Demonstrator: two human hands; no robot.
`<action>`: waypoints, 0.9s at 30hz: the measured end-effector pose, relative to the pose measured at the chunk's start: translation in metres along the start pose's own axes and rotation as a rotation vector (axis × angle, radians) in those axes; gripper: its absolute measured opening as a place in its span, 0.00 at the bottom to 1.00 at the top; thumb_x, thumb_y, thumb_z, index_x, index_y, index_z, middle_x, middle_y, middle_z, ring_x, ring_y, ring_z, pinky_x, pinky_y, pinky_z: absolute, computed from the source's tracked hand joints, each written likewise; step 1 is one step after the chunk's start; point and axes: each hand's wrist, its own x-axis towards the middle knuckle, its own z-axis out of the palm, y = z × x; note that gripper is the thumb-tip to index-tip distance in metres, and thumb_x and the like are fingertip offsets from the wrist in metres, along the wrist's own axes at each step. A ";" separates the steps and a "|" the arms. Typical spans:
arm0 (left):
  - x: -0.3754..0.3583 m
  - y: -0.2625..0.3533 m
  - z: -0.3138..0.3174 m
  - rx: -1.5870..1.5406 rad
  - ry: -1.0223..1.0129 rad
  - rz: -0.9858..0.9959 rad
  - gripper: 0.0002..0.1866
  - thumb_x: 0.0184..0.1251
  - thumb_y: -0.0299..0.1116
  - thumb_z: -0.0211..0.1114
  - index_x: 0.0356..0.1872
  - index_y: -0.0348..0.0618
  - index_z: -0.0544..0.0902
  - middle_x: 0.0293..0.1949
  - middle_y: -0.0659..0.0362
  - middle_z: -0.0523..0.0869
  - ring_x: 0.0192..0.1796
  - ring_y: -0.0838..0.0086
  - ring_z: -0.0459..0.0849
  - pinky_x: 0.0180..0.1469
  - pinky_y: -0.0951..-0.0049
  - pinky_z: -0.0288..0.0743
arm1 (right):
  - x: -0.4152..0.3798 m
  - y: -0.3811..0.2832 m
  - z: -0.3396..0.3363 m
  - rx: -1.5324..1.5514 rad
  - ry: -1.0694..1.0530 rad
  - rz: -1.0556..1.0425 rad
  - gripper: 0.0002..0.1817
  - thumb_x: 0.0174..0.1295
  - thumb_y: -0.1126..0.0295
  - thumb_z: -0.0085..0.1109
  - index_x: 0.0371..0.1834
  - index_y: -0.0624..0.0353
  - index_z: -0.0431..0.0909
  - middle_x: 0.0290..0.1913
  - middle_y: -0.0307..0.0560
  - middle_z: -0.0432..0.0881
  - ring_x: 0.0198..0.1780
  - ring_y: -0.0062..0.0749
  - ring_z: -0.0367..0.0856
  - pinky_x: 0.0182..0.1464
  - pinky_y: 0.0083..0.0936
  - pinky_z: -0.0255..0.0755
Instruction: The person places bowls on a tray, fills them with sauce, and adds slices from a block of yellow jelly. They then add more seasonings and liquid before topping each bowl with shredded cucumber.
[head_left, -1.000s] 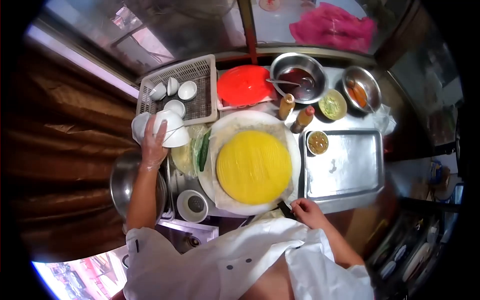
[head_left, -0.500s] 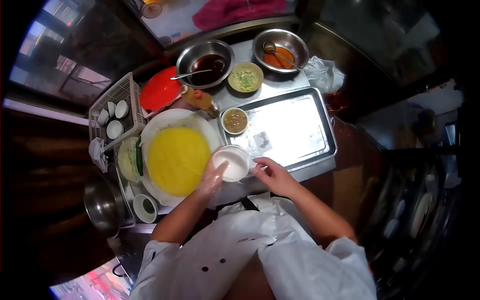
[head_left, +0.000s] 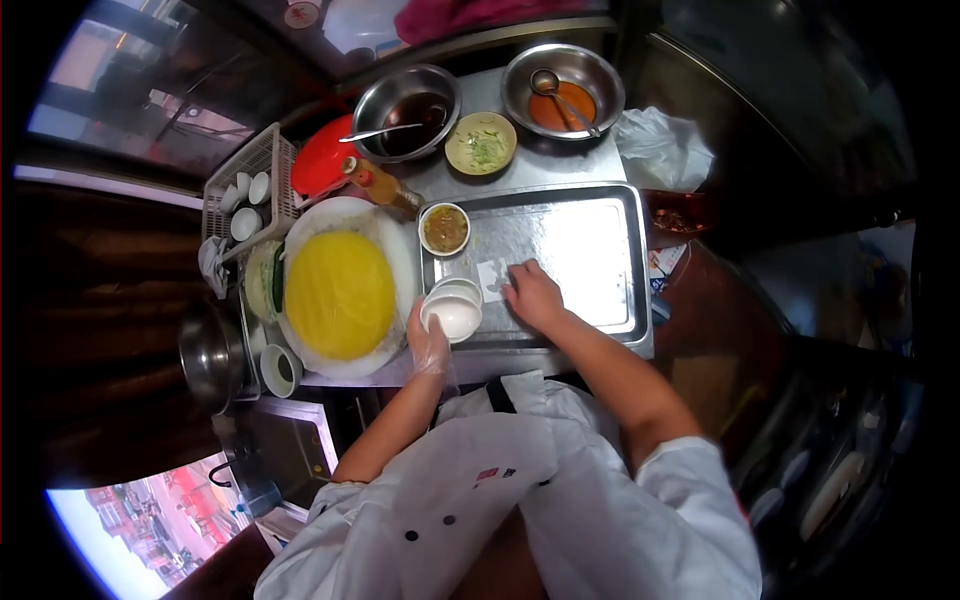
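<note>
Near mid-frame, the left hand has its fingers curled around white bowls; just right, the right hand reaches over the metal tray, its fingers bent, their grip unclear.

The tray is bright, glossy metal – smooth, with strong glare. The sauce bowls look like polished metal too. The white bowls are smooth and glossy; the bag is thin, crinkled plastic – slightly shiny.
</note>
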 end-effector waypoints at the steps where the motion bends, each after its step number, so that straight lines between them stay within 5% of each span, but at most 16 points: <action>1: -0.006 -0.005 -0.007 0.026 0.024 0.017 0.24 0.75 0.27 0.55 0.70 0.35 0.73 0.63 0.43 0.81 0.67 0.57 0.79 0.71 0.61 0.70 | 0.011 -0.009 0.001 -0.036 -0.036 -0.029 0.23 0.61 0.60 0.70 0.56 0.59 0.81 0.53 0.57 0.78 0.52 0.54 0.83 0.54 0.46 0.79; 4: -0.036 0.004 -0.035 -0.297 -0.028 -0.186 0.25 0.75 0.27 0.57 0.71 0.37 0.70 0.64 0.43 0.80 0.66 0.55 0.80 0.70 0.59 0.71 | 0.037 -0.022 0.009 -0.202 -0.149 0.033 0.24 0.57 0.61 0.74 0.55 0.58 0.81 0.54 0.56 0.78 0.54 0.53 0.83 0.55 0.46 0.80; 8: -0.054 0.000 -0.055 -0.190 -0.304 -0.473 0.23 0.73 0.30 0.58 0.66 0.35 0.76 0.63 0.40 0.80 0.66 0.52 0.80 0.67 0.58 0.73 | 0.059 -0.011 0.024 -0.236 -0.178 0.032 0.16 0.58 0.64 0.69 0.47 0.59 0.82 0.52 0.56 0.80 0.51 0.54 0.85 0.53 0.47 0.81; 10: -0.059 0.005 -0.056 0.436 -0.667 0.396 0.22 0.73 0.34 0.59 0.64 0.35 0.77 0.59 0.38 0.83 0.62 0.48 0.82 0.63 0.55 0.75 | 0.067 0.008 0.039 -0.247 -0.169 0.023 0.12 0.58 0.64 0.68 0.43 0.57 0.84 0.48 0.54 0.82 0.48 0.52 0.86 0.51 0.45 0.81; 11: -0.061 0.017 -0.046 0.390 -0.647 0.471 0.22 0.73 0.35 0.59 0.63 0.35 0.77 0.53 0.38 0.86 0.57 0.44 0.84 0.62 0.53 0.74 | 0.072 0.021 0.043 -0.245 -0.144 0.022 0.09 0.58 0.64 0.68 0.38 0.54 0.86 0.45 0.52 0.83 0.46 0.51 0.87 0.49 0.43 0.81; 12: -0.055 0.022 -0.027 0.379 -0.641 0.471 0.22 0.73 0.35 0.59 0.63 0.35 0.77 0.53 0.38 0.86 0.57 0.44 0.84 0.62 0.53 0.74 | 0.075 0.025 0.038 -0.256 -0.145 0.016 0.09 0.58 0.64 0.68 0.38 0.54 0.86 0.45 0.52 0.83 0.46 0.51 0.87 0.49 0.43 0.81; 14: -0.047 0.028 0.008 -0.037 -0.664 -0.046 0.21 0.72 0.35 0.59 0.61 0.36 0.78 0.52 0.38 0.86 0.57 0.44 0.83 0.63 0.51 0.73 | 0.077 0.032 0.024 -0.270 -0.182 0.029 0.06 0.59 0.65 0.64 0.33 0.52 0.87 0.42 0.51 0.85 0.43 0.49 0.87 0.48 0.43 0.81; 21: -0.013 0.049 0.052 0.276 -0.618 0.208 0.20 0.75 0.36 0.57 0.63 0.41 0.80 0.53 0.39 0.86 0.59 0.44 0.83 0.64 0.52 0.74 | 0.089 0.020 0.003 -0.105 -0.032 -0.014 0.06 0.65 0.65 0.61 0.36 0.54 0.84 0.41 0.53 0.83 0.43 0.54 0.86 0.46 0.46 0.81; 27: -0.014 0.033 0.070 0.178 -0.559 0.243 0.18 0.75 0.35 0.57 0.61 0.42 0.81 0.52 0.39 0.86 0.56 0.44 0.84 0.62 0.50 0.75 | 0.123 0.023 -0.003 -0.146 0.148 -0.036 0.06 0.63 0.66 0.62 0.35 0.56 0.84 0.38 0.54 0.86 0.38 0.54 0.86 0.42 0.46 0.81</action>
